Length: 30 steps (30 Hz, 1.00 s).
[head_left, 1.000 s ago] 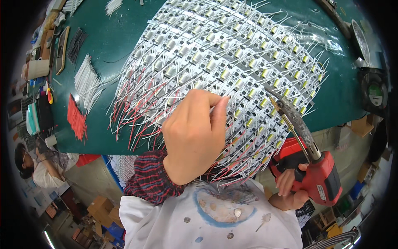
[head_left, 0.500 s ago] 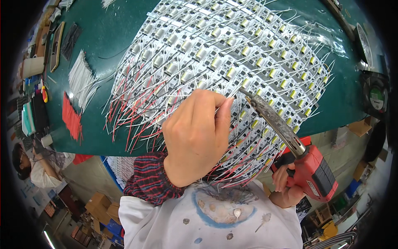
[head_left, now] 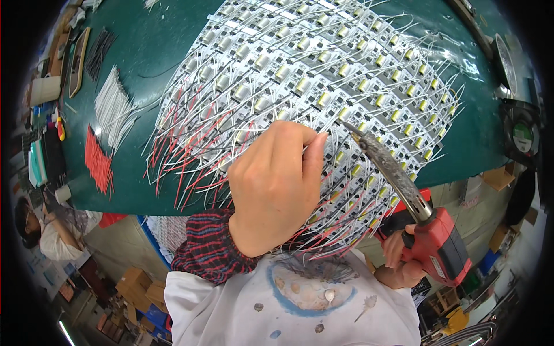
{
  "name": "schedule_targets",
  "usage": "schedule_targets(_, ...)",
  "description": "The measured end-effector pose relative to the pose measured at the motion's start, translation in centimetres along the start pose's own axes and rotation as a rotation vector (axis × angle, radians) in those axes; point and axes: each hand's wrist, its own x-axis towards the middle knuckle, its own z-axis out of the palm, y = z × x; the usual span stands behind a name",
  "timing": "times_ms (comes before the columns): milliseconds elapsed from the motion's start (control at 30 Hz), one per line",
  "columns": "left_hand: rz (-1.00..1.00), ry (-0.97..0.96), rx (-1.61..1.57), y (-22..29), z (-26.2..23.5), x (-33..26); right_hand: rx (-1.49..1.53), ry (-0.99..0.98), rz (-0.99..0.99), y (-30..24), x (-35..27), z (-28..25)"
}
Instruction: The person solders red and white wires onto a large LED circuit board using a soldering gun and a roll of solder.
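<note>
A large panel of white circuit boards (head_left: 300, 64) carries rows of silver and yellowish cylindrical parts, with white, black and red wires sticking out. My left hand (head_left: 276, 187) is over the panel's near part, thumb and forefinger pinched on what looks like a thin wire, mostly hidden by the fingertips. In my right hand (head_left: 399, 264) is a red pistol-grip soldering gun (head_left: 443, 248), with fingers wrapped round its handle. Its long, darkened metal barrel slants up and left. The tip is just right of my left fingertips, close over the boards; whether it touches cannot be told.
On the green table (head_left: 156, 34) at left lie bundles of red wires (head_left: 98, 162), white wires (head_left: 113, 109) and black wires (head_left: 100, 55). A dark fan-like device (head_left: 521, 135) stands at the right edge. Another person (head_left: 55, 233) sits at far left.
The soldering gun has shifted slightly right, its tip a little farther from my left fingertips. My left hand has moved barely, still pinched.
</note>
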Motion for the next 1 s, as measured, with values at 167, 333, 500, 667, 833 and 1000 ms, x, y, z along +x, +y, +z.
schedule_targets(167, 0.002, 0.012, 0.004, 0.1, 0.2, -0.1, 0.222, -0.277, -0.238, 2.6, -0.1, -1.6)
schedule_targets(333, 0.019, 0.038, 0.004, -0.2, 0.2, -0.3, -0.025, 0.087, 0.014, -0.4, 0.1, 1.0)
schedule_targets(500, 0.076, 0.169, 0.032, 0.2, -0.5, 0.2, -0.132, 0.325, 0.089, -1.6, -0.7, 2.1)
schedule_targets(667, 0.055, -0.055, -0.099, 1.8, -1.0, -0.5, -0.084, 0.353, 0.143, -2.3, -1.5, 1.9)
schedule_targets(833, 0.035, -0.021, -0.066, 1.4, 0.0, -0.9, -0.113, 0.399, 0.125, -1.9, -3.0, 1.7)
schedule_targets(1000, 0.088, -0.021, -0.028, 1.0, 0.5, -0.9, 0.049, 0.003, 0.018, -0.2, -2.6, -0.7)
